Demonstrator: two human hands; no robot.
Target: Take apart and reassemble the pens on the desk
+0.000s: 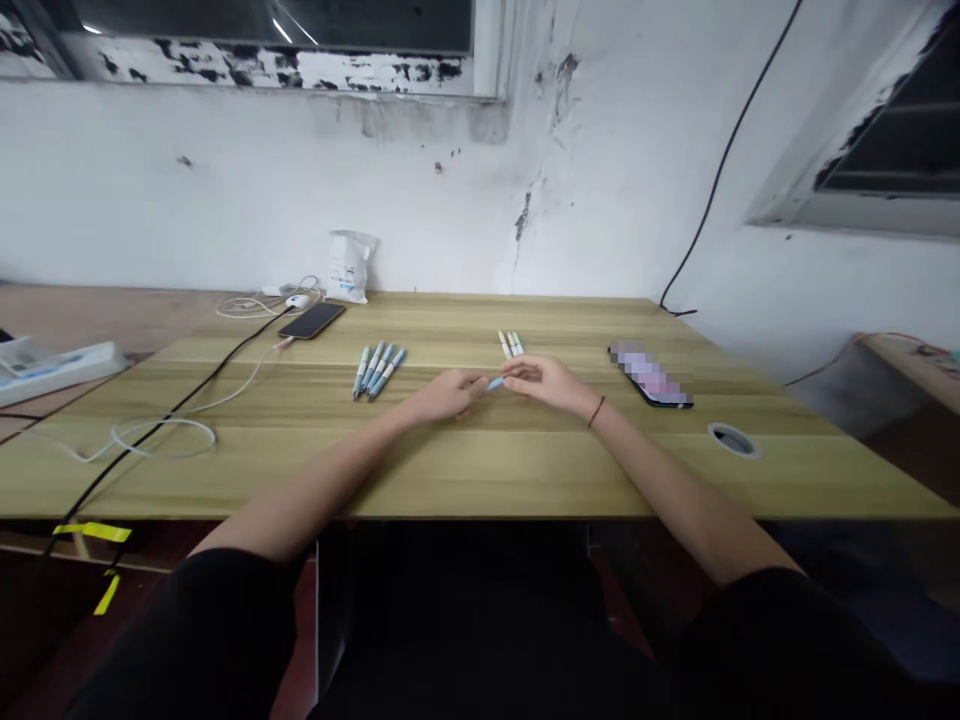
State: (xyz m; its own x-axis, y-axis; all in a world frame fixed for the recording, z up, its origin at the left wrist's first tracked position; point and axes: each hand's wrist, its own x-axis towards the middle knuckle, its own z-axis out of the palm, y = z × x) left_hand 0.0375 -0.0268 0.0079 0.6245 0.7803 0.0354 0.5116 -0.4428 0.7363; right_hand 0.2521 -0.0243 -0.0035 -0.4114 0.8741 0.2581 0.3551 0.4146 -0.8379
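Note:
A light-blue marker pen (496, 383) bridges the gap between my two hands above the middle of the table. My left hand (452, 393) is closed around its left end. At the other end, the bent fingers and thumb of my right hand (551, 384) pinch it. Just beyond my right hand lie pale markers (514, 343), their near ends hidden by that hand. To the left of my left hand, several blue and green markers (379, 370) with white bands lie side by side in a group.
A phone (651, 376) lies to the right, near a round cable hole (733, 440). At the back left are another phone (312, 320), white and black cables (217, 375) and a white plastic packet (349, 266) against the wall. A power strip (64, 371) sits far left.

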